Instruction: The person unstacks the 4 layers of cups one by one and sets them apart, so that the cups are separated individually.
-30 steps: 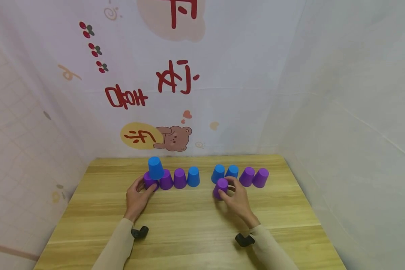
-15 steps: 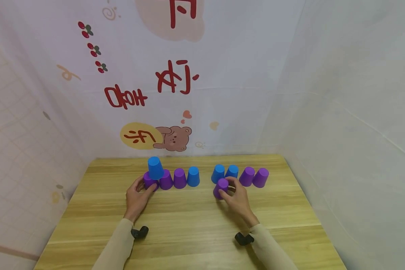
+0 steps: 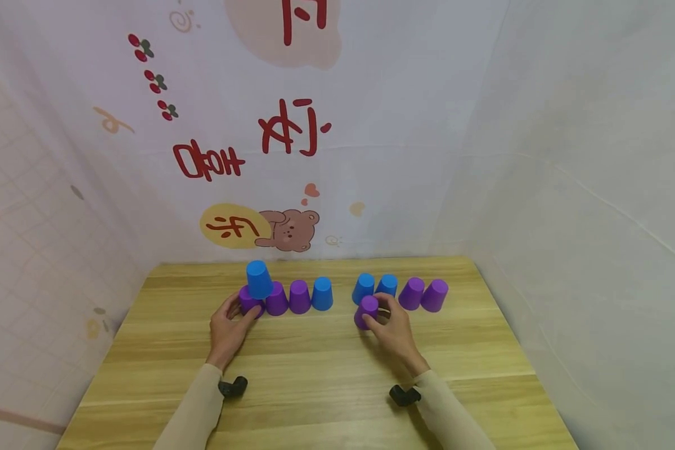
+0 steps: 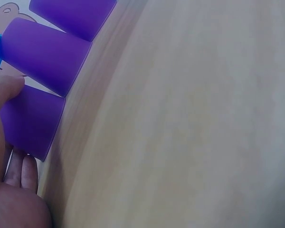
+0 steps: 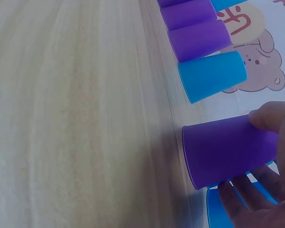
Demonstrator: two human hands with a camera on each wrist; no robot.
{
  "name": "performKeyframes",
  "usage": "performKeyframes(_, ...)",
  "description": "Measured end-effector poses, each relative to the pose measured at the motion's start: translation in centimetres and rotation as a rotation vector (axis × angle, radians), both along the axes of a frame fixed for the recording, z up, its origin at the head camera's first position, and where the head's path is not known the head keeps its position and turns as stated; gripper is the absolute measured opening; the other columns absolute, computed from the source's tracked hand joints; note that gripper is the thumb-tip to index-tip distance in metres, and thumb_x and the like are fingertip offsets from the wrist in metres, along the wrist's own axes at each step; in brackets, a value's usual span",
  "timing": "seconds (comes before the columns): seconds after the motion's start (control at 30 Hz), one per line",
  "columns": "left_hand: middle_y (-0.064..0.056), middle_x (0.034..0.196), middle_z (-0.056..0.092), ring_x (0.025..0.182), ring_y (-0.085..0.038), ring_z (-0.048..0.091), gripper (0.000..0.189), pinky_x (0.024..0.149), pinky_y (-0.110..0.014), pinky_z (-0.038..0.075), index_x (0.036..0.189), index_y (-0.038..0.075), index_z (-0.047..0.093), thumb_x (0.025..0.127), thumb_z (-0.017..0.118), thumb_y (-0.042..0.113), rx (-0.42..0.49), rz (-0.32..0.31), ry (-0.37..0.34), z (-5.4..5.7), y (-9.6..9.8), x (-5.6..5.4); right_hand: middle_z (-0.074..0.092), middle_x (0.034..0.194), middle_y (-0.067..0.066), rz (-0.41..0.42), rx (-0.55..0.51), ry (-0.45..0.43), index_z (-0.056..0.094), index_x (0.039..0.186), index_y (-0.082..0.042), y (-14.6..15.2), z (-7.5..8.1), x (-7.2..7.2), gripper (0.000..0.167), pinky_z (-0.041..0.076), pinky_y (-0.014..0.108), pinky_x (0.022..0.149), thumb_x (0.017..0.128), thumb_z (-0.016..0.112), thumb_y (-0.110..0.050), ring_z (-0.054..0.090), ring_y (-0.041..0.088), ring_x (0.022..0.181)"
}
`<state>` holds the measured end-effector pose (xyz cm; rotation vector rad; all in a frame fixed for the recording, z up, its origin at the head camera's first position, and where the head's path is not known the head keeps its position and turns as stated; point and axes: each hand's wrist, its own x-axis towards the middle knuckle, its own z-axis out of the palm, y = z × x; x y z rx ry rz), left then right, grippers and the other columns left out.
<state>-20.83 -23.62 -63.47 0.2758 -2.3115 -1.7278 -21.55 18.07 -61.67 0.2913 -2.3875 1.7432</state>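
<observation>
At the left end of the left row, my left hand holds a purple cup, thumb on the near side and fingers on the outer side. A blue cup sits upside down on top, across this cup and the purple cup beside it. My right hand grips another upside-down purple cup between thumb and fingers, in front of two blue cups. Whether its rim touches the table I cannot tell. That held cup and the hand partly hide the blue cups' lower parts.
Further along the left row stand a purple cup and a blue cup. Two purple cups stand at the right. The wooden table ends at a printed cloth wall, with pale walls on both sides.
My right hand and its purple cup have shifted very slightly left and toward the back. The left hand and the other cups stay where they were.
</observation>
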Motion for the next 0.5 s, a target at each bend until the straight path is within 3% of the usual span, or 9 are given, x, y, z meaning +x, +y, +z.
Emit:
performKeyframes(0.1, -0.016, 0.160, 0.068, 0.139, -0.022, 0.069, 0.069, 0.107, -0.005, 0.051, 0.160, 0.013, 0.062, 0.100, 0.091, 0.028, 0.005, -0.001, 0.000, 0.01, -0.03, 0.01, 0.075, 0.138, 0.023, 0.000, 0.026, 0.001, 0.064, 0.142, -0.002, 0.02, 0.17, 0.09, 0.052, 0.069, 0.051, 0.106, 0.096, 0.089, -0.003, 0.075, 0.045, 0.127)
performKeyframes(0.17, -0.017, 0.160, 0.068, 0.144, -0.032, 0.067, 0.069, 0.107, -0.004, 0.051, 0.160, 0.012, 0.062, 0.100, 0.091, 0.027, 0.010, -0.002, 0.003, -0.03, -0.04, 0.02, 0.074, 0.140, 0.023, 0.002, 0.046, -0.003, 0.063, 0.144, -0.002, 0.08, 0.35, 0.24, 0.054, 0.069, 0.051, 0.108, 0.096, 0.089, -0.003, 0.075, 0.045, 0.128)
performKeyframes(0.27, -0.017, 0.160, 0.068, 0.142, -0.032, 0.067, 0.069, 0.105, -0.002, 0.050, 0.160, 0.012, 0.062, 0.100, 0.091, 0.027, 0.009, 0.001, 0.005, -0.03, -0.06, 0.04, 0.072, 0.143, 0.022, 0.006, 0.076, 0.007, 0.061, 0.148, -0.002, 0.20, 0.43, 0.46, 0.057, 0.067, 0.053, 0.110, 0.097, 0.088, -0.006, 0.074, 0.045, 0.130)
performKeyframes(0.5, -0.016, 0.159, 0.069, 0.133, -0.012, 0.068, 0.068, 0.106, -0.002, 0.051, 0.160, 0.012, 0.063, 0.099, 0.091, 0.027, 0.004, 0.006, 0.005, 0.00, -0.13, 0.02, 0.065, 0.158, 0.022, 0.040, 0.127, 0.019, 0.049, 0.164, -0.001, 0.76, 0.87, 1.01, 0.080, 0.056, 0.068, 0.123, 0.098, 0.091, -0.020, 0.067, 0.046, 0.141)
